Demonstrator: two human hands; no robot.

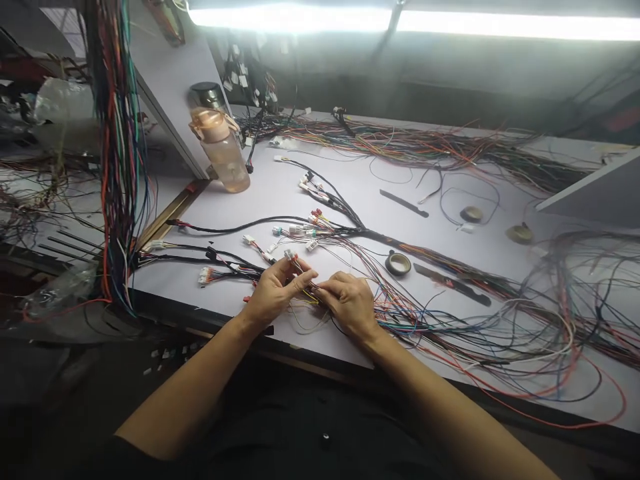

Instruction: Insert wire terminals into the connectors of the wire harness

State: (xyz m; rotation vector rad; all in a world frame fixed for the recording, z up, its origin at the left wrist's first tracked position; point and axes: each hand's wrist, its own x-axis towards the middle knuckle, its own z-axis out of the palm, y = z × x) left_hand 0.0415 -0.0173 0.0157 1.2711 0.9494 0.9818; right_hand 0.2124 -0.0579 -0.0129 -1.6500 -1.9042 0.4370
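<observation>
My left hand (pixel 274 288) is closed round a small white connector (pixel 290 255) with thin wires, near the table's front edge. Just right of it, my right hand (pixel 350 301) pinches the wires that run from that connector. The two hands nearly touch. Behind them a black-taped wire harness (pixel 380 237) branches to the left into several ends with white and red connectors. A white multi-pin connector (pixel 204 277) lies left of my left hand. Loose coloured wires (pixel 415 320) spread out to the right of my right hand.
A clear bottle (pixel 227 160) stands at the back left beside a hanging wire bundle (pixel 117 133). Tape rolls (pixel 399 264) and dark flat blades (pixel 453 283) lie on the white table (pixel 330 343). More wires (pixel 400 143) run along the back.
</observation>
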